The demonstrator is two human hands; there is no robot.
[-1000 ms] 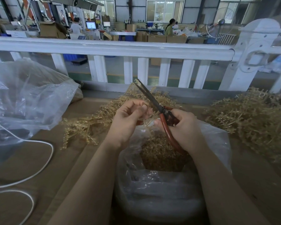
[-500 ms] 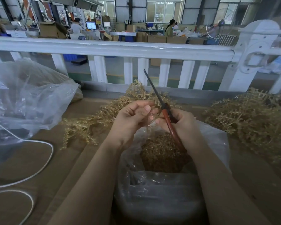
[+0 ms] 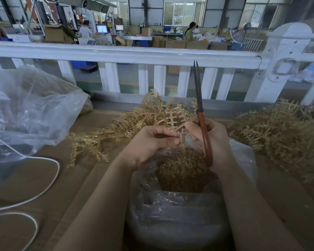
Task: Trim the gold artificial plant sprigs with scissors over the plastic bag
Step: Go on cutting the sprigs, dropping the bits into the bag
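Done: while gold trimmings already fill the plastic bag (image 3: 179, 211), heaps of sprigs (image 3: 279, 134) wait.
Left hand (image 3: 152, 142): pinching a sprig (image 3: 174, 120).
Right hand (image 3: 212, 140): gripping scissors (image 3: 200, 113), blades closed.

Your work surface is a brown cardboard-lined bench (image 3: 43, 178) butted against the white railing (image 3: 125, 54). On it: a loose pile of gold sprigs (image 3: 116, 127) at centre, a second heap of gold sprigs (image 3: 279, 134) on your right, a crumpled clear bag (image 3: 31, 109) on your left, and a white cable (image 3: 49, 189) looping over the near-left area. The open plastic bag (image 3: 174, 214) sits in front, holding gold trimmings (image 3: 181, 169).
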